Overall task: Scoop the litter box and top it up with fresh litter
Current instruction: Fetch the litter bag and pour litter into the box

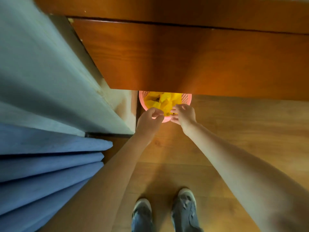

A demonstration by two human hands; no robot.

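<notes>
The left hand (pixel 150 117) reaches down to the near rim of a pink mesh basket (pixel 186 97), its fingers curled in with the thumb meeting the fingertips, pinching the edge of a yellow plastic bag (pixel 164 102) that lines the basket. The right hand (pixel 184 114) is at the same rim, just to the right, its fingers bent over the rim and onto the yellow bag; whether they actually clamp the bag or only rest on it I cannot tell. The two hands are close together, nearly touching over the near edge of the basket.

The basket stands on a wooden floor (pixel 242 131), its far half hidden under the edge of a brown wooden desk (pixel 184 56) that fills the far part of the view. The yellow bag is crumpled inside it, and something small and dark lies among the folds, too small to make out.

To the left hangs a pale blue curtain (pixel 41 72), with darker blue folds of fabric (pixel 50 173) nearer. At the near edge, the person's two grey shoes (pixel 184 210) stand on the floor, toes towards the basket.

No litter box or scoop shows in this view.
</notes>
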